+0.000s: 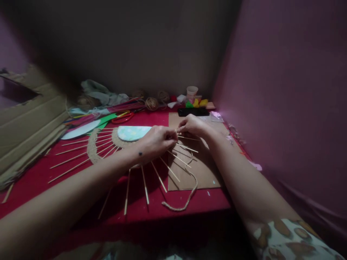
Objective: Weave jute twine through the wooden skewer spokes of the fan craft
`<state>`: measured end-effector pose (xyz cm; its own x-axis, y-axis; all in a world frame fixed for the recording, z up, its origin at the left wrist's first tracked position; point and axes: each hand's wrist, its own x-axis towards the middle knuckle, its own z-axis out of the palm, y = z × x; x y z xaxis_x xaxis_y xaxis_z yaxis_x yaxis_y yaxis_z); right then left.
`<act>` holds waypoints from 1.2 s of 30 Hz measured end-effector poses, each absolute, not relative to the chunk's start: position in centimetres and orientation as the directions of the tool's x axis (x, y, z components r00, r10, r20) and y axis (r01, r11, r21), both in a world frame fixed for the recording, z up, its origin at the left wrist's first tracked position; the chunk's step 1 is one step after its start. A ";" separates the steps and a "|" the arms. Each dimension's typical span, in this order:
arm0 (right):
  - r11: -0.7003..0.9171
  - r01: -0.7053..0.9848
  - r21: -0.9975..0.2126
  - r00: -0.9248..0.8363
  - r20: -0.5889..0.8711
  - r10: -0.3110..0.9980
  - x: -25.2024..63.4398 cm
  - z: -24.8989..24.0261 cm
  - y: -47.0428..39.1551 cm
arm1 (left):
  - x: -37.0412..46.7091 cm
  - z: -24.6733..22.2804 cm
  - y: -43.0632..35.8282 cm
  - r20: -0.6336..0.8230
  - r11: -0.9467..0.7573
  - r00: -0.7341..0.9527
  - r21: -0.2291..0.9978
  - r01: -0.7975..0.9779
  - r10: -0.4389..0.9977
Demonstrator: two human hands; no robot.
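On the table lies a half-round fan of thin wooden sticks (145, 186), spread out like rays. Bands of jute cord (93, 146) are woven through them, and a pale blue-green patterned half disc (132, 133) sits at the middle. My left hand (161, 139) reaches across the fan, its fingers closed on the right end of the woven work. Right beside it my right hand (191, 124) pinches the cord there; the fingertips hide the exact hold. From below the hands a loose tail of jute cord (193, 184) curls onto the cardboard and red cloth.
A brown cardboard sheet (206, 177) lies under the fan's right side. Behind are orange-handled scissors (125, 116), a jute ball (151, 103), a black phone (193, 112) and a paper cup (192, 91). Cardboard (27, 122) stands at left; a pink wall (292, 90) rises at right.
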<state>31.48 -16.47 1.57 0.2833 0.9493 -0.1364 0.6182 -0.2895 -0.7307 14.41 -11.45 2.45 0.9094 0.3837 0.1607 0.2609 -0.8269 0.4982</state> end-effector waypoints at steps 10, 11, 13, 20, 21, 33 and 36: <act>-0.302 0.587 -0.751 0.297 -0.148 0.943 31.5 1.8 -16.7 | 15.3 0.7 -11.4 0.320 -0.977 0.935 -0.092 0.192 0.153; -0.307 0.586 -0.750 0.303 -0.149 0.941 31.4 1.9 -16.8 | 15.5 0.8 -11.2 0.281 -0.969 0.953 -0.182 0.166 0.110; -0.312 0.585 -0.749 0.312 -0.148 0.938 31.3 2.0 -16.9 | 15.9 1.4 -10.9 0.181 -0.950 0.983 -0.303 0.078 0.023; -0.311 0.595 -0.741 0.310 -0.145 0.940 31.3 1.8 -16.8 | 17.1 2.3 -11.1 -0.089 -0.884 0.994 -0.457 -0.102 -0.068; -0.311 0.598 -0.739 0.307 -0.147 0.940 31.3 1.8 -16.8 | 17.4 2.2 -11.2 -0.131 -0.876 0.990 -0.468 -0.115 -0.060; -0.289 0.631 -0.720 0.262 -0.153 0.953 31.4 1.8 -17.0 | 17.0 1.5 -9.9 -0.059 -0.923 0.988 -0.353 -0.155 -0.143; -0.290 0.628 -0.722 0.264 -0.153 0.952 31.3 2.0 -17.2 | 16.3 1.0 -9.9 0.036 -0.957 0.992 -0.273 -0.104 -0.118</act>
